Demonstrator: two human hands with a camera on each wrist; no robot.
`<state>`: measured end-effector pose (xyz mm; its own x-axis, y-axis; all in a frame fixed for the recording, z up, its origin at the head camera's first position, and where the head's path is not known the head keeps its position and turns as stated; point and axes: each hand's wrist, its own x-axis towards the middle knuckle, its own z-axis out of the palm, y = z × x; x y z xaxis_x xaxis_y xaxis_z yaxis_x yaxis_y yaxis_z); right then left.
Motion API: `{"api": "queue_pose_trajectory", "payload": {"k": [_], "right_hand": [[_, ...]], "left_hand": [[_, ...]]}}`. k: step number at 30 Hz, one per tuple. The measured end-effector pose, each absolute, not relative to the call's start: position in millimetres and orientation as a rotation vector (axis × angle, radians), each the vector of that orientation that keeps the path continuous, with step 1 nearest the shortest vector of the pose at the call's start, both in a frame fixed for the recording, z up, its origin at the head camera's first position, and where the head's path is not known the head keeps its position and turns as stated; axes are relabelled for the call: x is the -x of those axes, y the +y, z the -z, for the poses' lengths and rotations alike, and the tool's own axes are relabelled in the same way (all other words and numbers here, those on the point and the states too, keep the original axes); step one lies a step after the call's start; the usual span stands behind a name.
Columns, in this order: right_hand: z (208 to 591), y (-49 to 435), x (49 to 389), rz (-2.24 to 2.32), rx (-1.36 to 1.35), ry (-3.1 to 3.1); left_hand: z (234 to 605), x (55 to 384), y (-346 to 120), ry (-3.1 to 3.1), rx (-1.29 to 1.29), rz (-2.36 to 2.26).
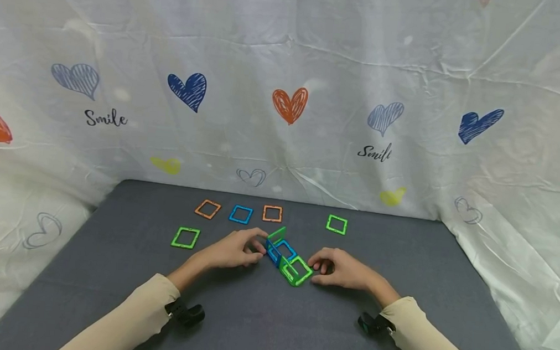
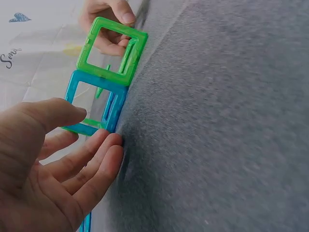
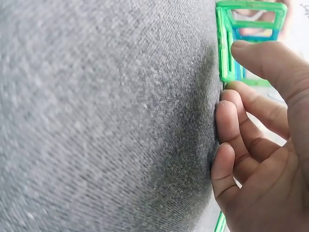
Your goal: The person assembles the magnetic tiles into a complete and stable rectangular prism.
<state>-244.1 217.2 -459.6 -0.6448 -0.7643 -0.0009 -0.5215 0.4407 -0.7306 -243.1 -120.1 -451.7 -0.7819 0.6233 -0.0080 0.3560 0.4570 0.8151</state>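
Note:
A small group of joined square magnetic tiles stands mid-table: a blue tile (image 1: 284,250) and a green tile (image 1: 305,265) lie flat, with an upright green tile (image 1: 277,233) at the far end. From the left wrist, an upright green frame (image 2: 112,74) and a blue frame (image 2: 116,107) sit edge to edge. My left hand (image 1: 237,247) is beside the group's left end; its thumb overlaps the blue frame and fingertips are right at its lower edge. My right hand (image 1: 344,268) is at the flat green tile's right side, thumb and index finger apart near its corner.
Loose tiles lie flat on the grey cloth (image 1: 266,329): a green one (image 1: 175,236) at left, two orange ones (image 1: 198,211) (image 1: 264,213) with a blue one (image 1: 232,213) between them at the back, and a green one (image 1: 329,223) back right. A white printed curtain (image 1: 232,148) hangs behind.

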Motion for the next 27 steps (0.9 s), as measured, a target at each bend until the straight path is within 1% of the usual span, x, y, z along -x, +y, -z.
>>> {"api": "queue_pose_trajectory", "payload": {"k": [12,27], "right_hand": [[461,216,243,1.028,1.079,2.389],[460,206,235,1.04,1.109,2.407]], "left_hand": [[454,255,-101,2.354,-0.811,-1.301],[457,258,-100,2.396,-0.846,-1.278]]}}
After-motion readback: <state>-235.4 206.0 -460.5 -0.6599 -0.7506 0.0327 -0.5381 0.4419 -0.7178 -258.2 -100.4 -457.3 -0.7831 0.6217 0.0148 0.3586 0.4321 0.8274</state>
